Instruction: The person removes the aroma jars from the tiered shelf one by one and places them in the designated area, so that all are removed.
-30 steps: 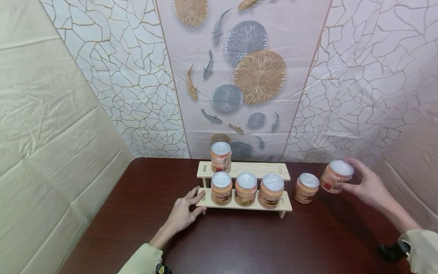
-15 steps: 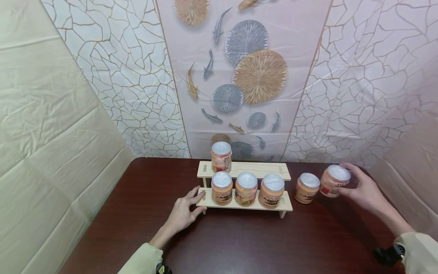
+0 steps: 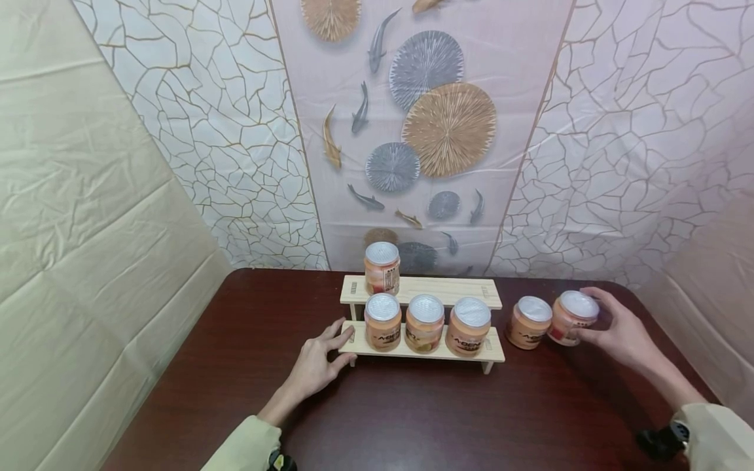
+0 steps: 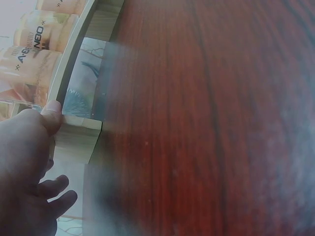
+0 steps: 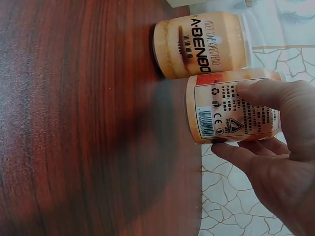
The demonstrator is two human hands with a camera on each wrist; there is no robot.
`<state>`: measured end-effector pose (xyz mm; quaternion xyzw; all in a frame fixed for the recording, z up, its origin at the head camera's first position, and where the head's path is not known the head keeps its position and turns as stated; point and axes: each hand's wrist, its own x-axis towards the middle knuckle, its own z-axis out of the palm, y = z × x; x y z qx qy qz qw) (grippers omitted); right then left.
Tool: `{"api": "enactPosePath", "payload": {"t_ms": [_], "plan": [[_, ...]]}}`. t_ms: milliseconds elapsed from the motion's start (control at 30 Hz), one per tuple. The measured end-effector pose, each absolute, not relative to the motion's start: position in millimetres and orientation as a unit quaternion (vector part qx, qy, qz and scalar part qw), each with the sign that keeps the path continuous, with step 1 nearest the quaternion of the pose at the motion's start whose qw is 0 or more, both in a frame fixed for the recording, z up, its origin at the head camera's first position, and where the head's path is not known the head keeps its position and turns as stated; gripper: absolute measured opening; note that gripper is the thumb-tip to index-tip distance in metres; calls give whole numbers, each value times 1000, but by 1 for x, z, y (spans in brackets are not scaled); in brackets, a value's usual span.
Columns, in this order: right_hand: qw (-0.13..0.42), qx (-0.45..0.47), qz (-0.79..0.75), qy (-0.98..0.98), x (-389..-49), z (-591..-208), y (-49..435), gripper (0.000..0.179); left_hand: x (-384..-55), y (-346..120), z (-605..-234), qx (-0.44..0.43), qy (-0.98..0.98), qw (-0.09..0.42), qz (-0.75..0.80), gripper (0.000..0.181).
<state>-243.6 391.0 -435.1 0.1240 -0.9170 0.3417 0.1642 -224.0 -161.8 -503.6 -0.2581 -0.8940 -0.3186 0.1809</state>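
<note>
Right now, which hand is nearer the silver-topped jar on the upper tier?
Left. The left hand grips the wooden rack's lower tier, below and left of the upper-tier jar; the right hand holds another jar beyond the rack's right end.

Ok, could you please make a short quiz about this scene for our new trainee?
1. How many round orange jars with silver lids stand on the lower tier of the pale two-tier wooden rack?
2. True or false: the left hand touches the right end of the rack.
3. What stands on the dark reddish-brown table between the rack and the jar held by the right hand?

Key:
1. Three.
2. False; it grips the left end of the lower tier.
3. Another orange jar with a silver lid.
</note>
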Motion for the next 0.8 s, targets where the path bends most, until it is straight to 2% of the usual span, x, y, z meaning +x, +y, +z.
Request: {"api": "enactPosePath", "payload": {"t_ms": [433,800], "plan": [[152,126,341,-919,-243,-447,391,81,-224,-161,-504,-260,-892,191,-316,51],[152,139,359,-910,-244,-454,392,79,-223,-161,-503,-254,-895,180,-320,51]]}}
